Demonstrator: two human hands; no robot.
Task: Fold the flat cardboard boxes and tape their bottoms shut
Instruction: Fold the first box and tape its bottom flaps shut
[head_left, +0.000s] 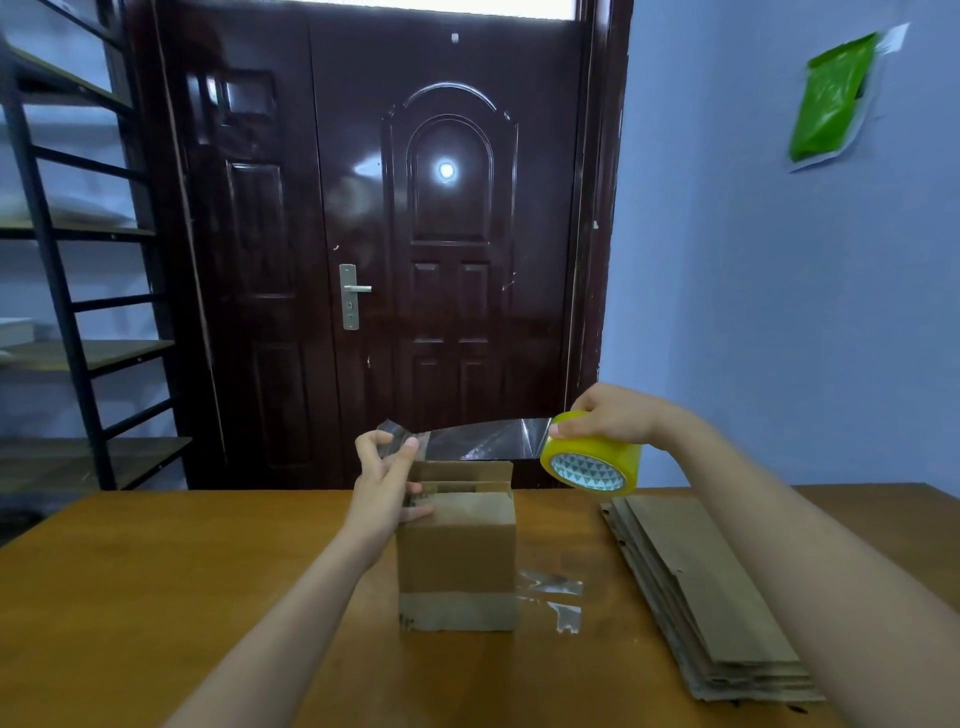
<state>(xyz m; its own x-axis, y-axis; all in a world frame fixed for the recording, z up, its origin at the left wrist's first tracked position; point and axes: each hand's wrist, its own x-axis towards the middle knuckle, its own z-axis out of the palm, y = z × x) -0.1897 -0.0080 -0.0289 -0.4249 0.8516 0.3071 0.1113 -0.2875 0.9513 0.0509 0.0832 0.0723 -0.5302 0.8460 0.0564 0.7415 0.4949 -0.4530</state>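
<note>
Table (156, 597), wooden, nearest the camera; bears all items.
Left hand (384, 486): thumb and fingers pinching the free end of the tape strip (483, 440), lower fingers touching the box.
Box (457, 551): one, erected, upright at table centre, closed flaps uppermost; strip stretched just above it, not yet laid. Judged: folded, taping in hand.
Tape scraps (558, 597): loose, just right of box.
Right hand (608, 415): fingers curled round the yellow roll (592, 462), held raised.
Flat boxes (711, 597): stack at right, unfolded; most of the task is left.
</note>
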